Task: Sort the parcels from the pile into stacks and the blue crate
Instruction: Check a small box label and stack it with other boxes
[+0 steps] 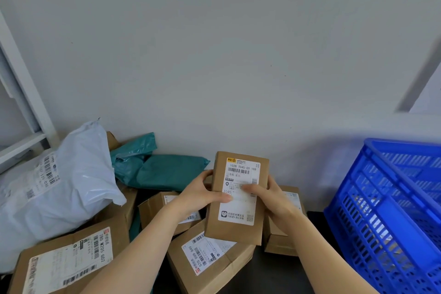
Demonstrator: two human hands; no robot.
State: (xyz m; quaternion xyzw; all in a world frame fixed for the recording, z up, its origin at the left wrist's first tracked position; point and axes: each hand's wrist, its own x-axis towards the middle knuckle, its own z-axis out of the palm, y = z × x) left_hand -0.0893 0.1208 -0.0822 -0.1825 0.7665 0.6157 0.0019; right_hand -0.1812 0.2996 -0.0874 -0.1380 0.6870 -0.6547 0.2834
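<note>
Both hands, left hand (204, 194) and right hand (267, 196), clamp small brown parcel (235, 229), thumbs across label; parcel pile (205, 258) beneath, blue crate (391, 210) at right.

Both hands held a small brown parcel (238, 196) upright above the pile, label facing the camera: the left hand (202, 194) took its left edge, the right hand (267, 198) its right, thumbs across the label. A white mailer bag (71, 174), teal bags (164, 172) and cardboard boxes (210, 258) lay below. The blue crate (391, 210) stood at right.
</note>
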